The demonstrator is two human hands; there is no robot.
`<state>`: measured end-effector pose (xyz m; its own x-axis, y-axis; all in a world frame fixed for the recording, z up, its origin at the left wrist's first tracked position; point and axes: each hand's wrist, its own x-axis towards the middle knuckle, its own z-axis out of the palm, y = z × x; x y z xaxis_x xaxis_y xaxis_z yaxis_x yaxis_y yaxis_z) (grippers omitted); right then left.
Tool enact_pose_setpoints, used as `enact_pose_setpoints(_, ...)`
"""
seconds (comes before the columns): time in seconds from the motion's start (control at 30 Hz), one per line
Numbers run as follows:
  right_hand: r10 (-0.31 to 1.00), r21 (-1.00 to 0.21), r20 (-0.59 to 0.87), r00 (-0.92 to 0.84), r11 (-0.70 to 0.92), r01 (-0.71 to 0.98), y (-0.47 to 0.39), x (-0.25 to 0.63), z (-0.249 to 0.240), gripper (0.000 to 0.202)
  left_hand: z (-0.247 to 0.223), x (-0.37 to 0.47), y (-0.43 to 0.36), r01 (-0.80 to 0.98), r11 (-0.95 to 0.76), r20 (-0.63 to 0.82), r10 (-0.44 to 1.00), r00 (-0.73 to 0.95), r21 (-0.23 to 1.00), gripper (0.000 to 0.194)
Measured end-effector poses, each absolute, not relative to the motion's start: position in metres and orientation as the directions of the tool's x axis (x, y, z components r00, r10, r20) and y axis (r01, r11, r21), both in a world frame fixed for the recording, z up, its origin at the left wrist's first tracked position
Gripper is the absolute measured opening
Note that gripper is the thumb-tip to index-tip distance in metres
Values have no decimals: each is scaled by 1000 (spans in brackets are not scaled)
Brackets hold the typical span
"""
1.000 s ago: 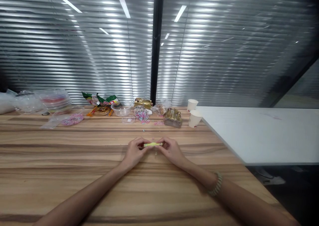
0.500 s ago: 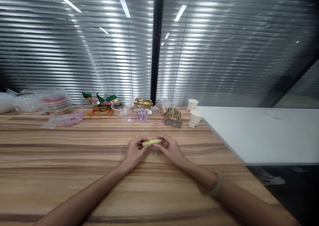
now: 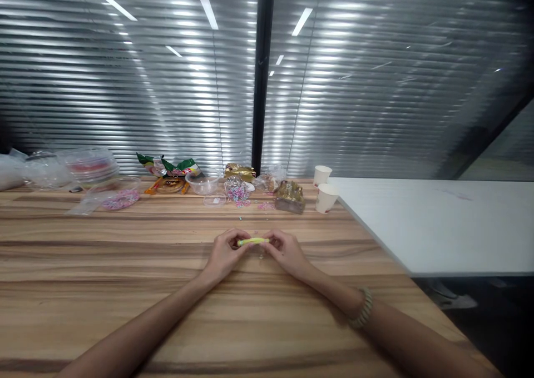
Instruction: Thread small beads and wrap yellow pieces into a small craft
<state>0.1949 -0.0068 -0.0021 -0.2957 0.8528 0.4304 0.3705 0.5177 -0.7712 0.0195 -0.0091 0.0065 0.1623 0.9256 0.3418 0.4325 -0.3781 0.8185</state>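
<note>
A small yellow-green strip [image 3: 255, 240] with pale ends is stretched between my two hands, just above the wooden table [image 3: 250, 322]. Its exact kind is too small to make out. My left hand [image 3: 225, 254] pinches its left end between thumb and fingers. At the other end, my right hand [image 3: 288, 253] pinches it the same way, with a beaded band [image 3: 362, 308] round that wrist. Just beyond the hands, a few tiny bits [image 3: 240, 218] lie on the wood.
Along the back stand paper cups [image 3: 326, 199], a gold-wrapped pack [image 3: 289, 197], a clear bowl [image 3: 203, 183], green snack bags [image 3: 179, 167] and a pile of pink and blue small pieces [image 3: 237, 191]. Stacked plastic tubs [image 3: 92, 165] are at left. A white table [image 3: 442, 228] adjoins on the right.
The yellow-green strip has dipped slightly and now looks a little bowed. My fingers have shifted slightly, and both hands keep their pinch.
</note>
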Motion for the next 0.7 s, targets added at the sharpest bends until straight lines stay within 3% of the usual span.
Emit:
enact_pose_setpoints(0.27, 819, -661, 492, -295, 572, 486, -13, 194, 2, 19, 9, 21, -11, 450, -404, 363, 914, 178, 796, 18)
enact_pose_setpoints(0.53, 847, -749, 469, -250, 531, 396, -9, 195, -1, 16, 1, 19, -5, 87, -215, 198, 965, 174, 973, 33)
enact_pose_setpoints(0.7, 845, -753, 467, -262, 535, 383, -8, 195, 1, 16, 7, 17, -8, 136, -176, 143, 964, 223, 975, 27)
